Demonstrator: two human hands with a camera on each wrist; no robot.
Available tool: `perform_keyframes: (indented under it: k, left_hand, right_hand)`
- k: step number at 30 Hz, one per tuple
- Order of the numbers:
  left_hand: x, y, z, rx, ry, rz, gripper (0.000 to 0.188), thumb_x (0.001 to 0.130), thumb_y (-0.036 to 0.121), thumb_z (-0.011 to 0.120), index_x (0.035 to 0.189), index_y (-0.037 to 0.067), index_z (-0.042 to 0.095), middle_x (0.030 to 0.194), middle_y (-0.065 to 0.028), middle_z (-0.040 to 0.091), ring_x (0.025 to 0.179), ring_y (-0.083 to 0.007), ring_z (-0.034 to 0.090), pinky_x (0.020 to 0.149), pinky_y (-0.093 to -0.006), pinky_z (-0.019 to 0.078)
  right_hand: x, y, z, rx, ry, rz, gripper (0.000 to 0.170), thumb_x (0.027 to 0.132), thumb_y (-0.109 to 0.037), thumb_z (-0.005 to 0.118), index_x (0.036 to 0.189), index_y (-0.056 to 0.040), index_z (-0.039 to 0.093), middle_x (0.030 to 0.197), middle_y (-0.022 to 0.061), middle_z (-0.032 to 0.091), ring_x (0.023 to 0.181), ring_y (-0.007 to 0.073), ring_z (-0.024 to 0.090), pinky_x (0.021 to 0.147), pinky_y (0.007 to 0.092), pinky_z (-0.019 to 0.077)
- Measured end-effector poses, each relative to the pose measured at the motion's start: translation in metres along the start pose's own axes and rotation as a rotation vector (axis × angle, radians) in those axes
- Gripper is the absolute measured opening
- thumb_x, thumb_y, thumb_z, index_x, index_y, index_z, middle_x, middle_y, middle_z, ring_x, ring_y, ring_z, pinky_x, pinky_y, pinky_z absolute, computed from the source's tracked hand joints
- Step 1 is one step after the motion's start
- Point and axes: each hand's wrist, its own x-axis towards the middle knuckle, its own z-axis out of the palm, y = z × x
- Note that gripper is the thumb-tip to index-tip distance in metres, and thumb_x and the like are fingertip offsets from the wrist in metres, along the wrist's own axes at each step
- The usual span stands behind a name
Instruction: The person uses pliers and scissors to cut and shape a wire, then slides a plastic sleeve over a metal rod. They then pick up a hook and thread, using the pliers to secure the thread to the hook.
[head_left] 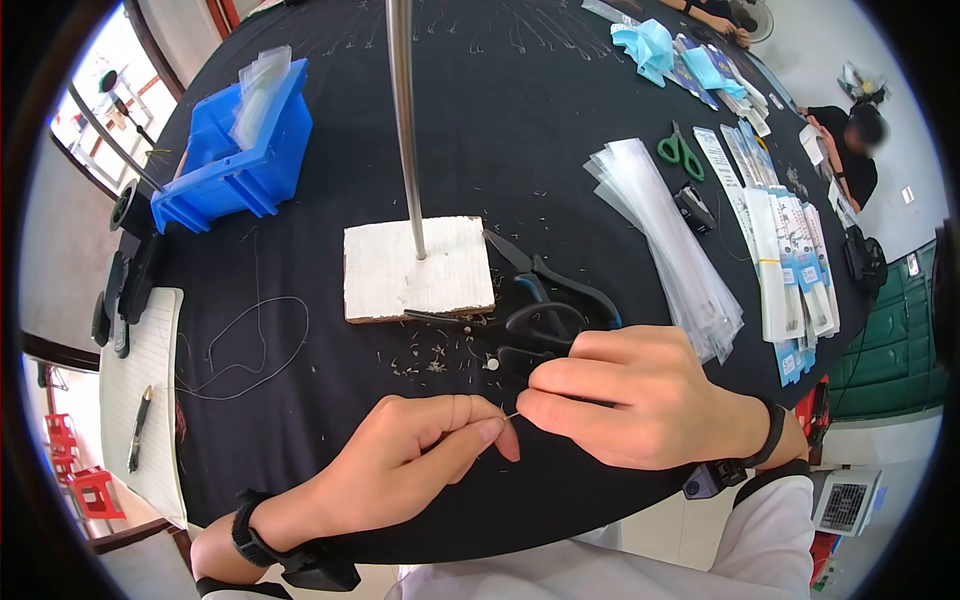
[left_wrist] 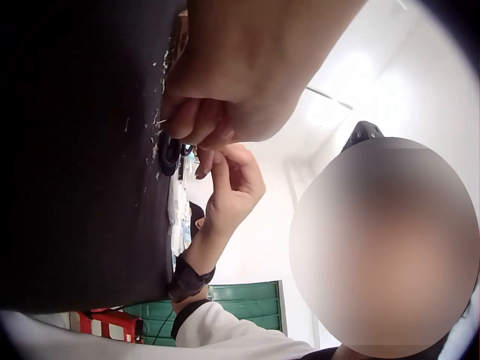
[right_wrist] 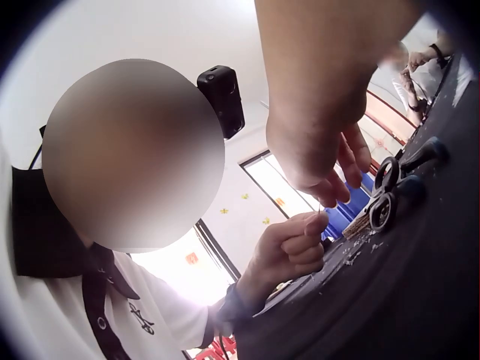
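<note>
Near the front of the black-covered table, my left hand point(head_left: 420, 455) has its fingers curled, with the thumb and forefinger pinching a short, thin, thread-like strand point(head_left: 512, 415). Opposite it, my right hand point(head_left: 635, 400) pinches the strand's other end between its fingertips. In the right wrist view the strand point(right_wrist: 320, 206) spans the small gap between both hands; its ends are hidden in the fingers. Just beyond the right hand lie black-handled scissors point(head_left: 545, 322) and pliers point(head_left: 575, 287) with dark handles. A small white disc point(head_left: 492, 364) sits close to the scissors.
A white block point(head_left: 385, 270) with an upright metal rod point(head_left: 403, 110) stands ahead, tiny scraps point(head_left: 435, 358) before it. Looped line point(head_left: 300, 335), a notebook point(head_left: 150, 330) and blue bin point(head_left: 215, 185) are left; clear sleeves point(head_left: 665, 240), green scissors point(head_left: 682, 155) and packets point(head_left: 790, 260) right.
</note>
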Motion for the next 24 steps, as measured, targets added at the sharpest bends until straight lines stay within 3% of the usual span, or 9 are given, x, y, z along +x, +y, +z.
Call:
perform_keyframes:
  k: [3, 10, 13, 17, 19, 21, 22, 24]
  left_hand:
    - [0.001, 0.003, 0.003, -0.038, 0.020, -0.001, 0.025, 0.096, 0.013, 0.045, 0.089, -0.003, 0.063, 0.054, 0.0032, 0.039, 0.049, -0.0040, 0.031, 0.046, -0.0219, 0.0248]
    - [0.005, 0.002, 0.001, -0.189, -0.022, -0.035, 0.024, 0.097, 0.013, 0.043, 0.088, -0.002, 0.060, 0.053, 0.0029, 0.039, 0.047, -0.0037, 0.031, 0.046, -0.0218, 0.0247]
    - [0.005, 0.002, 0.000, -0.213, -0.018, -0.026, 0.026, 0.097, 0.013, 0.042, 0.087, -0.003, 0.059, 0.052, 0.0027, 0.039, 0.046, -0.0043, 0.031, 0.046, -0.0219, 0.0248]
    - [0.005, -0.006, -0.006, -0.384, -0.008, 0.037, 0.027, 0.099, 0.017, 0.038, 0.090, -0.002, 0.056, 0.052, 0.0015, 0.040, 0.047, -0.0053, 0.034, 0.047, -0.0219, 0.0282]
    - [0.006, -0.010, -0.008, -0.568, -0.010, 0.101, 0.028, 0.100, 0.018, 0.036, 0.091, -0.001, 0.054, 0.053, 0.0000, 0.042, 0.047, -0.0066, 0.037, 0.048, -0.0223, 0.0314]
    - [0.008, -0.010, -0.007, -0.797, -0.003, 0.184, 0.028, 0.100, 0.019, 0.035, 0.090, -0.001, 0.052, 0.052, -0.0019, 0.045, 0.047, -0.0091, 0.039, 0.050, -0.0238, 0.0348]
    - [0.009, -0.011, -0.010, -0.827, -0.031, 0.193, 0.027, 0.100, 0.020, 0.034, 0.091, 0.000, 0.049, 0.055, -0.0047, 0.048, 0.049, -0.0132, 0.044, 0.056, -0.0274, 0.0403]
    - [0.009, -0.004, -0.002, -0.808, 0.081, 0.182, 0.025, 0.100, 0.020, 0.032, 0.088, 0.003, 0.046, 0.052, -0.0029, 0.043, 0.046, -0.0130, 0.041, 0.052, -0.0283, 0.0389]
  right_hand:
    - [0.000, 0.001, -0.001, 0.008, -0.019, 0.007, 0.014, 0.064, -0.009, 0.066, 0.077, -0.0086, 0.060, 0.076, -0.0016, 0.053, 0.058, 0.0106, 0.050, 0.043, 0.0225, 0.0400]
    - [0.001, 0.002, 0.006, 0.071, 0.080, 0.029, 0.021, 0.057, 0.000, 0.072, 0.077, -0.0052, 0.066, 0.076, 0.0017, 0.060, 0.051, 0.0119, 0.050, 0.038, 0.0231, 0.0366]
    - [0.000, 0.002, 0.003, 0.034, 0.006, 0.052, 0.026, 0.064, -0.006, 0.068, 0.089, -0.0056, 0.063, 0.082, 0.0019, 0.059, 0.060, 0.0132, 0.055, 0.046, 0.0252, 0.0435]
    - [0.006, -0.001, 0.013, 0.334, 0.154, 0.338, 0.024, 0.076, -0.003, 0.065, 0.100, -0.0025, 0.060, 0.082, 0.0061, 0.063, 0.058, 0.0135, 0.058, 0.047, 0.0254, 0.0447]
    - [0.005, -0.009, 0.007, 0.561, 0.061, 0.609, 0.022, 0.082, -0.003, 0.062, 0.104, -0.0009, 0.058, 0.081, 0.0082, 0.064, 0.056, 0.0132, 0.059, 0.048, 0.0251, 0.0449]
    - [0.003, -0.011, 0.011, 0.838, -0.138, 0.713, 0.025, 0.083, -0.004, 0.061, 0.107, -0.0008, 0.058, 0.082, 0.0080, 0.065, 0.056, 0.0109, 0.059, 0.049, 0.0236, 0.0450]
    - [0.004, -0.015, 0.013, 0.930, -0.176, 0.758, 0.025, 0.083, -0.005, 0.062, 0.107, -0.0006, 0.058, 0.082, 0.0073, 0.065, 0.056, 0.0109, 0.059, 0.050, 0.0238, 0.0454]
    - [0.008, -0.023, 0.017, 1.129, -0.220, 0.851, 0.022, 0.083, -0.008, 0.064, 0.103, -0.0003, 0.061, 0.084, 0.0060, 0.065, 0.055, 0.0106, 0.059, 0.050, 0.0230, 0.0449]
